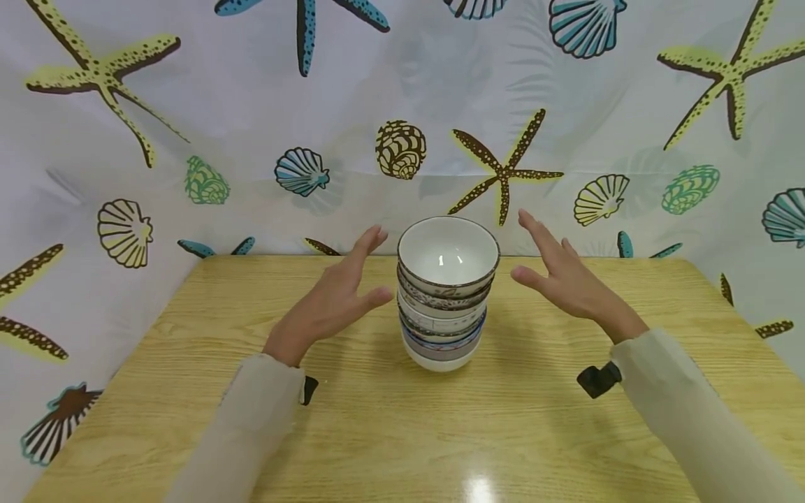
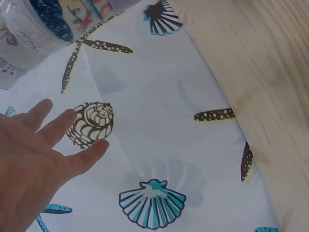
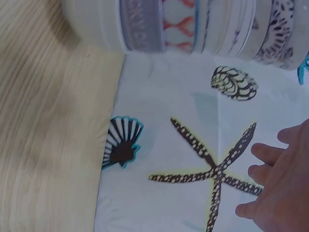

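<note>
A tall stack of nested bowls (image 1: 443, 325) stands upright on the wooden table, its white inside facing up at the top. Patterned bands of several bowls show along its side, also in the left wrist view, where the stack (image 2: 34, 29) fills the upper left corner, and in the right wrist view, where the stack (image 3: 193, 29) runs along the top. My left hand (image 1: 333, 293) is just left of the stack, fingers spread and holding nothing. On the other side, my right hand (image 1: 566, 276) hovers with extended fingers, apart from the bowls.
The wooden table (image 1: 207, 349) reaches back to a white cloth (image 1: 352, 84) printed with starfish and shells, which hangs behind it and along both sides. Dark straps with small black pieces (image 1: 599, 381) sit at the wrists.
</note>
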{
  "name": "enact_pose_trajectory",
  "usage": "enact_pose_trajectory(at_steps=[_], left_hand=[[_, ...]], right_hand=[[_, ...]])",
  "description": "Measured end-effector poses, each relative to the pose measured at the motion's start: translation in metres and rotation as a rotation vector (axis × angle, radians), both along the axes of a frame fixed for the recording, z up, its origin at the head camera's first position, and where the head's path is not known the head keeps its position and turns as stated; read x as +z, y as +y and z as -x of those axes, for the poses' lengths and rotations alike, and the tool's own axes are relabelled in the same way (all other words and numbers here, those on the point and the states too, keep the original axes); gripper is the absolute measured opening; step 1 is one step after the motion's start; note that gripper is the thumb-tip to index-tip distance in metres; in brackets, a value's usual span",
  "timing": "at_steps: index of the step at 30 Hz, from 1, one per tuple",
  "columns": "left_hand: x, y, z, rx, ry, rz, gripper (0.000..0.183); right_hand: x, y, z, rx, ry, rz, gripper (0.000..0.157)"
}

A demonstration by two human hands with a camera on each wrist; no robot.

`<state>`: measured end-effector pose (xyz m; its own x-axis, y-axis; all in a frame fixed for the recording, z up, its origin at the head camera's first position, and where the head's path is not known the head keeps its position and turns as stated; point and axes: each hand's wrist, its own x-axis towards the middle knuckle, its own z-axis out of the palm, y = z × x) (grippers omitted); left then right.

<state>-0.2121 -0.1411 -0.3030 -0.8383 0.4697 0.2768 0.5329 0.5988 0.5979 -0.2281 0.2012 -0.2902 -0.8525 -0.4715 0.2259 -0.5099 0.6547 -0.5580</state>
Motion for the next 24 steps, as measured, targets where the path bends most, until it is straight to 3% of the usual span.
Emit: enact_pose_trajectory(at_steps=[11, 24], left_hand=[[0.003, 0.025, 0.005, -0.035, -0.139, -0.057, 0.133], [-0.003, 0.040, 0.017, -0.093, -0.128, -0.155, 0.132]], right_hand=[[0.013, -0.026, -0.006, 0.108, 0.021, 0.056, 0.110], [0.017, -0.045, 0.004, 0.177, -0.077, 0.176, 0.129]])
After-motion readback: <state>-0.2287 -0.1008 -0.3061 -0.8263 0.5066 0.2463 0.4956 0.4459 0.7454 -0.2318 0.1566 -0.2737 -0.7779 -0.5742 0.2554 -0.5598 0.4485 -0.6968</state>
